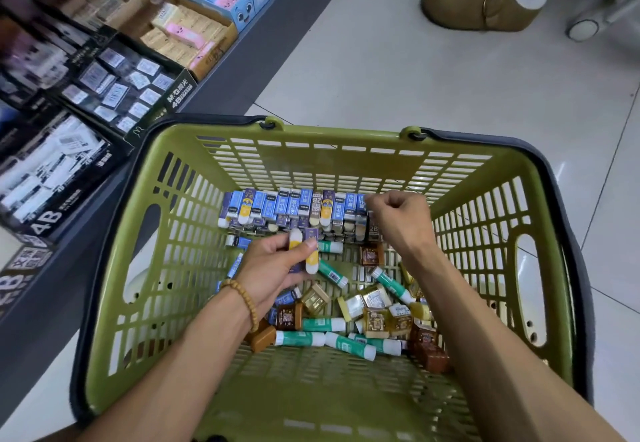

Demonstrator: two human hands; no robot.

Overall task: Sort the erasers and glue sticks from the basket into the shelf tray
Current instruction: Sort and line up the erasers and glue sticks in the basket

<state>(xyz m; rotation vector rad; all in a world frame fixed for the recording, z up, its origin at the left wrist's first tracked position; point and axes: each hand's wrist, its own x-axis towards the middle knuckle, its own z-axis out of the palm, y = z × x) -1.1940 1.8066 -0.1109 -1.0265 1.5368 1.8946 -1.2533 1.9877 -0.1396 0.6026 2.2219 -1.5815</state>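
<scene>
Two hands in green basket (166, 171) of erasers (291, 207) and glue sticks (349, 343), left hand (277, 265) pinching two erasers, right hand (398, 219) fisted.

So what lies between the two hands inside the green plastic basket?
In the head view, between left hand and right hand: stacked blue-sleeved erasers and a green-and-white glue stick.

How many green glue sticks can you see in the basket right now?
7, maybe more hidden. One and another beside the left hand; one right of centre; four low down.
</scene>
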